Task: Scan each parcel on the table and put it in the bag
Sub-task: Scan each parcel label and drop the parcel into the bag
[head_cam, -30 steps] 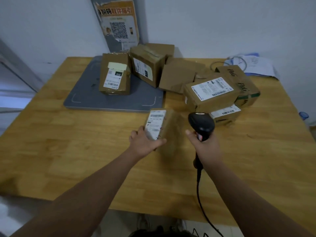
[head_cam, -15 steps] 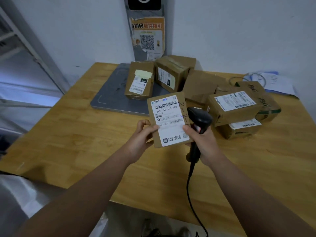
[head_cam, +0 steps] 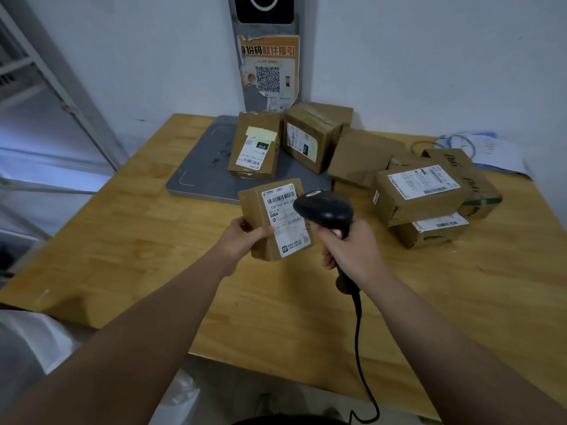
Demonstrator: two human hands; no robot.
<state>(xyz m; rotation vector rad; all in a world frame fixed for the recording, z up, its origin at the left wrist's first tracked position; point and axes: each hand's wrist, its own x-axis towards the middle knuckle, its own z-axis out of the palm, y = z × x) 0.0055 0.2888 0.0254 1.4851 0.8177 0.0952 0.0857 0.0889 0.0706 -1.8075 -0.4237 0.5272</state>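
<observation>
My left hand [head_cam: 245, 240] holds a small brown cardboard parcel [head_cam: 260, 222] above the wooden table [head_cam: 122, 246], its white barcode label facing me. My right hand [head_cam: 352, 250] grips a black corded barcode scanner [head_cam: 322, 208], whose head overlaps the label's right side. Several more cardboard parcels lie at the back of the table: one with a white label [head_cam: 254, 145], a tilted one [head_cam: 310, 136], a plain one [head_cam: 362, 157], and a stack at the right [head_cam: 420, 191]. A pale plastic bag [head_cam: 36, 342] shows at the lower left, below the table edge.
A grey flat scale pad [head_cam: 199, 170] lies under the back parcels. An orange QR poster [head_cam: 270, 72] hangs on the wall post. Papers and a wire loop [head_cam: 478, 145] lie at the back right. A metal shelf frame [head_cam: 46, 96] stands on the left.
My left hand lifted the parcel off the table and turned its label up. The scanner head moved left over the label. The view tilted upward.
</observation>
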